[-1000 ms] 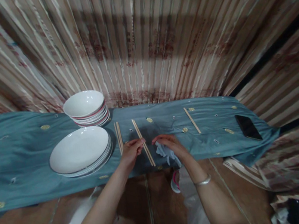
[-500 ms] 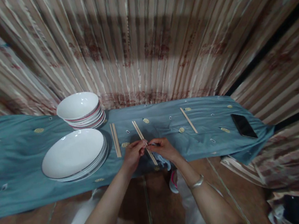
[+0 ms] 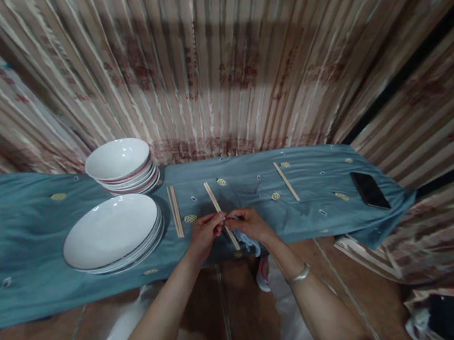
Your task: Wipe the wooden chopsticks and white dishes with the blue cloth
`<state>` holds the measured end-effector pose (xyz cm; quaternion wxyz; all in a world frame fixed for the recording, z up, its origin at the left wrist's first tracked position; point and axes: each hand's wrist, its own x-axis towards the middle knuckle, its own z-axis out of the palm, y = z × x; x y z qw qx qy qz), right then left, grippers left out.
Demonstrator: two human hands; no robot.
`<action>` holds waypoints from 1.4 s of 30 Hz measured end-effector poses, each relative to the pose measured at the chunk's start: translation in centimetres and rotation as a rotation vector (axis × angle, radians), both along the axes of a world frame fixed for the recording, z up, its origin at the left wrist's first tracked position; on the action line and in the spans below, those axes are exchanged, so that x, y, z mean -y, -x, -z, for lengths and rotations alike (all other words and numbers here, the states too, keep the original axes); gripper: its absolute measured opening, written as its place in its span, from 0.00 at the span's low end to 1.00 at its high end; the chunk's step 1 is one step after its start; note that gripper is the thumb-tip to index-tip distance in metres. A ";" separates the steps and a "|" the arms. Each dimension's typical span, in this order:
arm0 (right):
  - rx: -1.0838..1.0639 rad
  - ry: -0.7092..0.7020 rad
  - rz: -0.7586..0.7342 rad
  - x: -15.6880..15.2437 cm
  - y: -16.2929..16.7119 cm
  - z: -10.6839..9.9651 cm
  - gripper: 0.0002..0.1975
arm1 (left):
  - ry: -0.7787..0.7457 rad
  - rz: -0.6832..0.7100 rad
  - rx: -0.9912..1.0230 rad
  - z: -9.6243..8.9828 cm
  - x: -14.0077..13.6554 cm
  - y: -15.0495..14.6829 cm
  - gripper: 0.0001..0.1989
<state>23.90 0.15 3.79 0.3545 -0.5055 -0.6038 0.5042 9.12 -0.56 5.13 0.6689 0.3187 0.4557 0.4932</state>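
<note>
Two chopsticks [image 3: 211,196] sit pinched mid-length in the left hand [image 3: 204,235]. The right hand [image 3: 250,226], gripping a blue cloth [image 3: 247,242], meets those fingertips. Stacked plates [image 3: 112,233] stand left of the fingers.

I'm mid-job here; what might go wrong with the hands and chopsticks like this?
The left hand pinches the middle chopsticks by the fingertips, so they might slip; their near ends lie close to the tablecloth's front edge.
The pale blue cloth hanging from the right hand could snag them.
The chopsticks lying left of the left hand are close enough that a stray movement may knock them askew.
</note>
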 end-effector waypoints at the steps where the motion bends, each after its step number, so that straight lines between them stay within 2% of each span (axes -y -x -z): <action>1: 0.013 -0.010 0.004 0.0 0.0 -0.1 0.14 | -0.002 0.000 -0.003 0.0 0.0 0.0 0.18; 4: 0.110 -0.083 0.056 0.4 0.4 -0.5 0.13 | -0.023 -0.010 -0.007 0.2 -0.2 0.1 0.17; 8: 0.377 -0.243 0.147 1.5 1.2 -1.8 0.09 | -0.037 -0.049 -0.023 0.6 -0.5 0.2 0.16; 12: 0.631 -0.398 0.158 2.7 2.3 -2.9 0.07 | -0.048 -0.080 -0.031 0.7 -0.6 0.2 0.15; 20: 0.982 -0.426 0.117 3.7 3.4 -3.4 0.12 | -0.053 -0.097 -0.028 0.7 -0.6 -0.1 0.16; 30: 1.065 -0.483 0.136 3.8 3.3 -3.5 0.09 | -0.003 -0.083 0.023 1.5 -0.7 -0.8 0.14; 38: 1.043 -0.427 0.185 3.2 2.2 -3.2 0.09 | 0.014 -0.030 0.103 1.4 -0.6 -1.9 0.12; 42: 1.009 -0.353 0.248 2.6 0.9 -3.1 0.09 | 0.046 -0.015 0.113 1.5 -0.5 -2.2 0.14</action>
